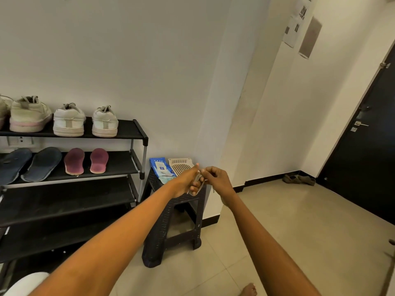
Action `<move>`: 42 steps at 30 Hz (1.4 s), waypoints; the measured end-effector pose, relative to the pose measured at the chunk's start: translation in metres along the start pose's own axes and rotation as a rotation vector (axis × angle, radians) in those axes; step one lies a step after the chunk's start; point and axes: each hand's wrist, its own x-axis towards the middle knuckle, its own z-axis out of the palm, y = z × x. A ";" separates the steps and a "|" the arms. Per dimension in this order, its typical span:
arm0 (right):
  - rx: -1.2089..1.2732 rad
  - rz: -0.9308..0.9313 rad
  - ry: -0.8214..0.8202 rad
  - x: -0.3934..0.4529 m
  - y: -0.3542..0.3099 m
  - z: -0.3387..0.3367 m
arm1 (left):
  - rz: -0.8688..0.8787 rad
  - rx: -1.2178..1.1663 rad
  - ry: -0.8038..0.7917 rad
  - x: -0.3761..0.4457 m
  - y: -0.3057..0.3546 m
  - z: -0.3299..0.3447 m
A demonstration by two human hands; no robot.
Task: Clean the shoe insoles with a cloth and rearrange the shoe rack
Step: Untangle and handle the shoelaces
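Both arms reach out over a black plastic stool (164, 227). My left hand (188, 182) grips a small pale cloth or wipe (198, 178), and my right hand (218, 178) pinches its upper edge. A blue wipes pack (159, 167) and a cream perforated basket (180, 165) lie on the stool behind my hands. On the black shoe rack (139, 133) at left, white sneakers (69, 120) stand on the top shelf. Two dark blue insoles (41, 164) and two maroon insoles (86, 161) lie on the second shelf.
The rack's lower shelves hold nothing. A white wall stands behind the rack and stool. A pair of brown shoes (299, 179) lies by the far skirting, next to a dark door (367, 157). Beige floor tiles spread to the right. My bare foot (249, 290) shows at the bottom.
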 end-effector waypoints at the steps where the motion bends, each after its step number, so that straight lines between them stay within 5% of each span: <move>1: 0.094 0.042 0.031 -0.001 0.006 0.005 | 0.007 -0.097 -0.004 0.002 -0.002 -0.001; 8: 0.632 0.259 0.194 0.001 0.036 0.041 | 0.052 -0.511 0.083 0.026 -0.018 -0.003; 15: 0.656 0.216 0.213 0.023 0.060 0.044 | 0.057 -0.654 0.156 0.051 -0.022 -0.003; 23: 0.502 0.240 0.373 0.055 0.104 0.043 | -0.003 -0.539 0.242 0.089 -0.049 -0.011; 29: 0.408 0.286 0.557 0.098 0.158 0.063 | 0.028 -0.275 0.664 0.152 -0.089 -0.007; 36: 0.370 0.297 0.467 0.182 0.222 0.053 | 0.042 -0.124 0.656 0.244 -0.121 -0.039; 42: 0.306 0.266 0.324 0.257 0.267 0.011 | 0.192 0.814 0.636 0.333 -0.138 -0.122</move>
